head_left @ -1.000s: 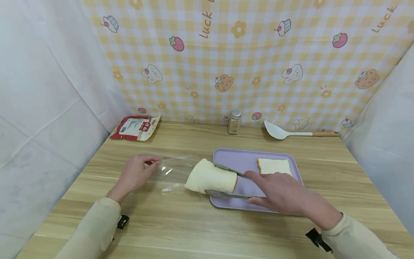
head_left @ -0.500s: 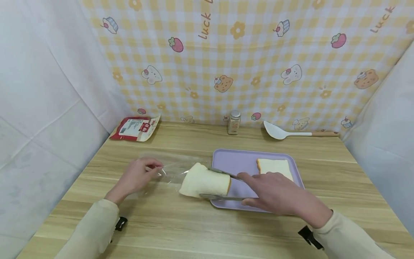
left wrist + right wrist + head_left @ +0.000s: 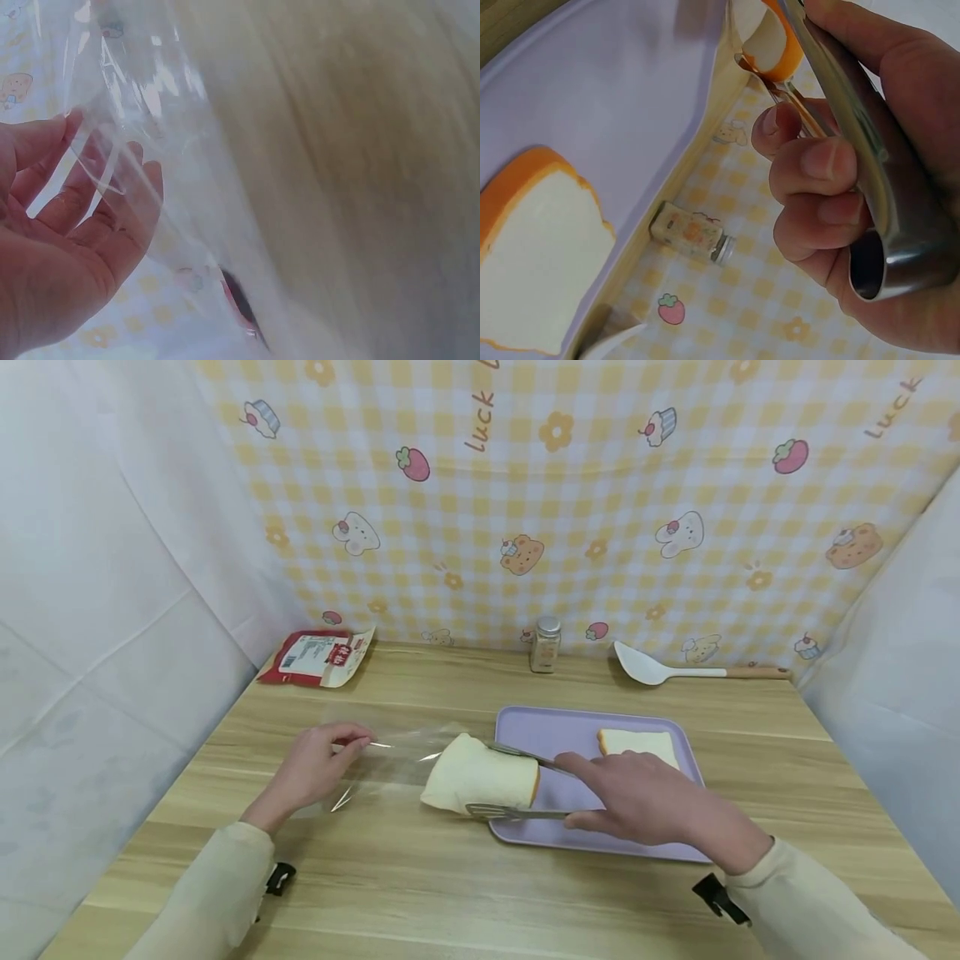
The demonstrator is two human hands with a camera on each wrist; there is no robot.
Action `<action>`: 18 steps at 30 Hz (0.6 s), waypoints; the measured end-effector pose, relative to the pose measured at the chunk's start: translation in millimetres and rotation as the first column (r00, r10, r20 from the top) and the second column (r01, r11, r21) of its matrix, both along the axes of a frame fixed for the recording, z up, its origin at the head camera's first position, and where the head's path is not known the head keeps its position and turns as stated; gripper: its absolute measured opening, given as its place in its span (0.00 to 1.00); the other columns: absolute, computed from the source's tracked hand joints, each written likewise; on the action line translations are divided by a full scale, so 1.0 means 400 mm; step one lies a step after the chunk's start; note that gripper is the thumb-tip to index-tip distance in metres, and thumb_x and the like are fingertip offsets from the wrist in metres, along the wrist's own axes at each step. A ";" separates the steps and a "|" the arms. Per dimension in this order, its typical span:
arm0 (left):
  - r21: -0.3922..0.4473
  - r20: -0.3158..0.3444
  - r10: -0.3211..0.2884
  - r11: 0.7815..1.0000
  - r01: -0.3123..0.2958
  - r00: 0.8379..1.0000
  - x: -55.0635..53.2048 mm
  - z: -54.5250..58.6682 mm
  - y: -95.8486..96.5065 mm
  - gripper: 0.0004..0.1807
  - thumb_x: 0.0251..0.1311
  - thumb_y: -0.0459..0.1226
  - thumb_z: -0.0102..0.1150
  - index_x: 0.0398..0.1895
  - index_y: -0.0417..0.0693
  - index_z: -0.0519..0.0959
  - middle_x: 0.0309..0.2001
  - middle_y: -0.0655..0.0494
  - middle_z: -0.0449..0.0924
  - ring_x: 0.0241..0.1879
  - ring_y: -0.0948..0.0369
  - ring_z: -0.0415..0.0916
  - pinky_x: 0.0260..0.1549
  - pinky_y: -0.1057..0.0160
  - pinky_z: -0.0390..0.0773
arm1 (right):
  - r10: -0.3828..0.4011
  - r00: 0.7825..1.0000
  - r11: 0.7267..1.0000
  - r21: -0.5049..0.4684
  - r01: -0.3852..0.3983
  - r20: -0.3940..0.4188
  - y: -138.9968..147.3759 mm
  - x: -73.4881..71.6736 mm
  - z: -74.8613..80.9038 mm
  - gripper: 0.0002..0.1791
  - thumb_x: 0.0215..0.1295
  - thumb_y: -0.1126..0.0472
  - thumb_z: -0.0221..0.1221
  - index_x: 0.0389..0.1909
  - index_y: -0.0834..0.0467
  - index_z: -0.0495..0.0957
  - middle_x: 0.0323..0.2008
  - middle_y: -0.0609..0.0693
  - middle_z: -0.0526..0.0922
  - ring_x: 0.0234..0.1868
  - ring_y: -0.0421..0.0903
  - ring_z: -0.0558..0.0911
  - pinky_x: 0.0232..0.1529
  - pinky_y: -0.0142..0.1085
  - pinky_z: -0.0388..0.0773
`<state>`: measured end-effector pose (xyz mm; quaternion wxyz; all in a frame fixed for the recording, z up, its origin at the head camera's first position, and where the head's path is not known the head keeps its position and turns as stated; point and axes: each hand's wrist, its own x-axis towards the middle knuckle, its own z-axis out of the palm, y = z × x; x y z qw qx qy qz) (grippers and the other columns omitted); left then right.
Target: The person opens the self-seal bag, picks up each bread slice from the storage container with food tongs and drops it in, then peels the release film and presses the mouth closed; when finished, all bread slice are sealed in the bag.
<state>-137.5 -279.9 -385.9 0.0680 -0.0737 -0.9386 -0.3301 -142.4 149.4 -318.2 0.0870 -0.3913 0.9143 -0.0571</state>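
Between thumb and fingertips my left hand pinches the edge of a clear plastic bag, which spreads rightward over the table. In the left wrist view, the film drapes across its fingers. My right hand grips metal tongs, their arms on either side of a soft white bread slice. This slice hangs past the tray's left edge, and its left end overlaps the bag. In the right wrist view, fingers curl round the tongs. A second bread slice lies on the purple tray, partly hidden by my right hand.
At the back left lies a red and cream food packet. A small glass jar with a silver lid stands behind the tray. To its right rests a white spoon with a wooden handle end. A checked curtain backs the table.
The tongs and the bread slice have shifted a little left, off the tray's edge and closer to my left hand. Folds in the plastic bag have changed; my left hand keeps its pinch.
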 end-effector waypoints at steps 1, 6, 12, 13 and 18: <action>0.002 0.001 0.000 1.000 0.000 1.000 0.000 0.000 0.000 0.09 0.77 0.34 0.59 0.49 0.44 0.89 0.51 0.45 0.90 0.51 0.48 0.86 0.53 0.42 0.86 | 0.000 1.000 1.000 0.000 0.000 0.001 0.000 -0.001 0.000 0.36 0.69 0.36 0.65 0.71 0.48 0.71 0.35 0.43 0.86 0.32 0.39 0.82 0.30 0.43 0.80; 0.019 0.031 0.005 1.000 -0.006 1.000 0.002 0.002 -0.002 0.11 0.79 0.34 0.55 0.51 0.44 0.87 0.51 0.46 0.89 0.53 0.47 0.85 0.55 0.41 0.84 | -0.010 1.000 1.000 -0.003 0.010 0.023 0.006 -0.001 -0.001 0.36 0.69 0.36 0.65 0.71 0.49 0.71 0.37 0.45 0.88 0.33 0.41 0.84 0.31 0.44 0.81; 0.009 0.045 0.000 1.000 -0.001 0.999 0.001 0.002 -0.003 0.12 0.80 0.34 0.52 0.52 0.45 0.86 0.51 0.47 0.90 0.54 0.46 0.85 0.55 0.39 0.83 | -0.005 1.000 1.000 -0.006 0.005 0.022 0.006 0.001 0.000 0.37 0.70 0.36 0.65 0.72 0.50 0.71 0.38 0.46 0.88 0.34 0.40 0.84 0.32 0.43 0.82; 0.005 0.041 -0.005 1.000 0.004 0.999 0.001 0.002 -0.002 0.12 0.80 0.34 0.52 0.52 0.44 0.86 0.51 0.46 0.90 0.54 0.45 0.85 0.55 0.39 0.83 | -0.001 1.000 1.000 -0.007 0.001 0.019 0.004 0.001 0.000 0.37 0.70 0.36 0.65 0.72 0.50 0.70 0.38 0.45 0.88 0.33 0.39 0.83 0.32 0.43 0.81; 0.001 0.056 -0.017 1.000 0.017 0.998 -0.001 0.005 0.010 0.12 0.80 0.34 0.52 0.52 0.45 0.86 0.52 0.45 0.89 0.54 0.44 0.85 0.53 0.40 0.84 | 0.027 1.000 0.999 -0.017 -0.027 0.010 -0.013 0.000 -0.006 0.37 0.70 0.37 0.66 0.72 0.50 0.70 0.37 0.44 0.88 0.29 0.37 0.79 0.30 0.40 0.79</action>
